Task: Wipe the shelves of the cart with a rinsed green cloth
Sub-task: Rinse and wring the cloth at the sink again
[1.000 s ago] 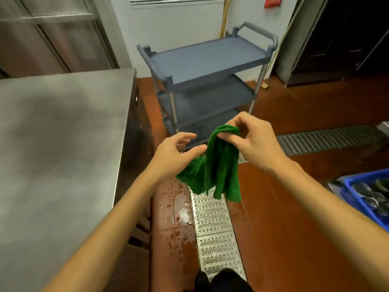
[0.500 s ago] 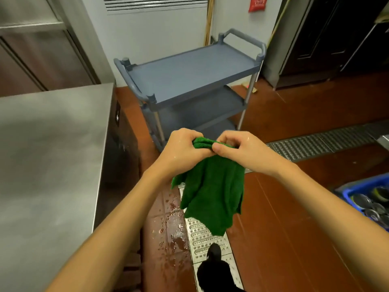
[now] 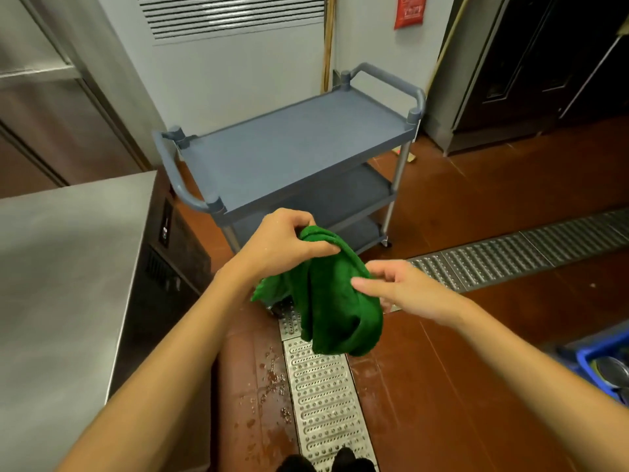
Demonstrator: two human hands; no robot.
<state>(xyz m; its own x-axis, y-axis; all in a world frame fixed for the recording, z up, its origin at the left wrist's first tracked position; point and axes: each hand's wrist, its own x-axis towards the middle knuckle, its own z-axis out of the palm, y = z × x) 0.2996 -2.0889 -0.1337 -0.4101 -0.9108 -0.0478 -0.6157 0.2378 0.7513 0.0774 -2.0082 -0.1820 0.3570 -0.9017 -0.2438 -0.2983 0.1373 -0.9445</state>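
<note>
A grey three-shelf cart [image 3: 299, 144] with tube handles stands straight ahead against the white wall, its top shelf bare. In front of it I hold a folded green cloth [image 3: 335, 301] in the air over the floor drain. My left hand [image 3: 282, 240] is shut on the cloth's upper fold, just below the cart's near edge. My right hand [image 3: 401, 287] rests against the cloth's right side with its fingers spread; whether they pinch the fabric is unclear. The cart's two lower shelves are partly hidden by the top one and by my hands.
A stainless steel counter [image 3: 64, 284] fills the left side. A perforated metal drain cover [image 3: 323, 396] runs along the wet red tile floor and turns right. A blue crate [image 3: 602, 366] of metal ware sits at the right edge. Dark doors [image 3: 544, 63] stand at the back right.
I have come closer to the cart. The cloth went from hanging spread out to a folded bundle. My right hand let go of the top edge and moved down to the cloth's side.
</note>
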